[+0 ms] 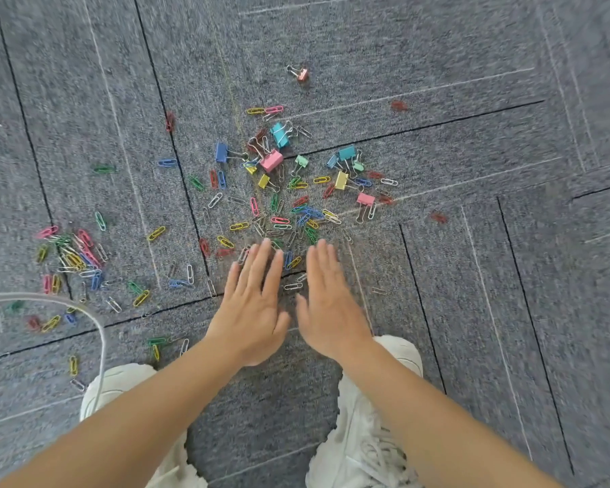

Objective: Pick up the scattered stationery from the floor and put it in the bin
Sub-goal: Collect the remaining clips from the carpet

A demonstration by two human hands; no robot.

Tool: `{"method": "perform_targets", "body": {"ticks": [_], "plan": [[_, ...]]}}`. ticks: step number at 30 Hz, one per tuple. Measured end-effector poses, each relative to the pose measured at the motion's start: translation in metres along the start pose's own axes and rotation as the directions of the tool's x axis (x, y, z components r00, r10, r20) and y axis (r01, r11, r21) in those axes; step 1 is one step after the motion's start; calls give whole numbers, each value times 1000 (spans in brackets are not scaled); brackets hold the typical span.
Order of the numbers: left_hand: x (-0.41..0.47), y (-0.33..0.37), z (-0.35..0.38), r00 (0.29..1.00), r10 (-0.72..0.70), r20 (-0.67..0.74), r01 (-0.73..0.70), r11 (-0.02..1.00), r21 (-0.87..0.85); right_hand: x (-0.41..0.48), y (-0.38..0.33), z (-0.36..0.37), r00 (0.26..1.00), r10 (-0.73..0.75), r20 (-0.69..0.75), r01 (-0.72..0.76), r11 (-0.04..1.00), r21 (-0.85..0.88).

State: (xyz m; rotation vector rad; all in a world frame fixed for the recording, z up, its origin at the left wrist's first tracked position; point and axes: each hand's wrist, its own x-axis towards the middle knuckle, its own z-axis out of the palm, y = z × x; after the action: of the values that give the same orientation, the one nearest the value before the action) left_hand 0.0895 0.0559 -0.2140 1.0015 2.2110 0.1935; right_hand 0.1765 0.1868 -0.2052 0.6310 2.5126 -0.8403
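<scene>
Coloured paper clips [279, 220] and binder clips lie scattered on the grey carpet, thickest in the middle. Among them are a pink binder clip [271, 160], a teal binder clip [279, 134] and a blue binder clip [221, 151]. A second heap of paper clips [74, 253] lies at the left. One lone pink binder clip [301, 74] sits farther away. My left hand [252, 308] and my right hand [326, 304] reach down side by side, palms down, fingers stretched flat, just short of the middle pile. Neither holds anything. No bin is in view.
My two white shoes [370, 434] stand on the carpet below the hands. A white cable [101, 332] curves in from the left edge over the left shoe. A few stray red clips [399, 106] lie to the right and far side.
</scene>
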Motion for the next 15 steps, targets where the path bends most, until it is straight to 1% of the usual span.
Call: {"method": "perform_targets", "body": {"ticks": [1,2,3,4,5,6,7,8,10,11,12,13,14,15], "plan": [[-2,-3,-4,1000,-3,-21,2,999,-43,1,3,-2,997,-75,-23,76,996,41],[-2,-7,-9,997,-45,-59,39,995,-88,3,10,-5,991,-106,-76,110,992,56],[2,-11,-15,989,-106,-100,94,988,-120,6,17,-8,987,-85,-134,92,995,43],[6,-16,-21,977,-173,-123,155,978,-142,9,23,-12,985,-31,-168,34,999,15],[11,-21,-24,965,-233,-119,213,964,-159,13,27,-15,985,24,-173,-28,999,-23],[15,-25,-27,959,-268,-93,251,955,-159,16,29,-17,987,46,-156,-58,996,-70],[17,-26,-28,964,-261,-60,251,959,-131,20,30,-19,991,31,-127,-47,991,-122],[17,-25,-27,977,-209,-34,205,975,-83,26,29,-20,995,-4,-101,-14,986,-169],[10,-15,-21,999,-33,26,33,999,-19,40,22,-25,994,-66,-85,46,976,-213],[5,-10,-18,997,50,63,-48,998,-37,49,17,-28,993,-73,-90,53,976,-209],[0,-7,-15,992,102,75,-95,992,-86,57,12,-31,994,-72,-87,53,978,-202],[-3,-7,-14,993,110,52,-101,984,-145,64,8,-33,995,-73,-69,58,976,-208],[-4,-11,-15,997,75,3,-74,980,-185,69,4,-34,995,-88,-36,78,971,-227],[-3,-16,-17,998,12,-57,-23,983,-184,70,1,-32,992,-124,5,121,958,-259]]}}
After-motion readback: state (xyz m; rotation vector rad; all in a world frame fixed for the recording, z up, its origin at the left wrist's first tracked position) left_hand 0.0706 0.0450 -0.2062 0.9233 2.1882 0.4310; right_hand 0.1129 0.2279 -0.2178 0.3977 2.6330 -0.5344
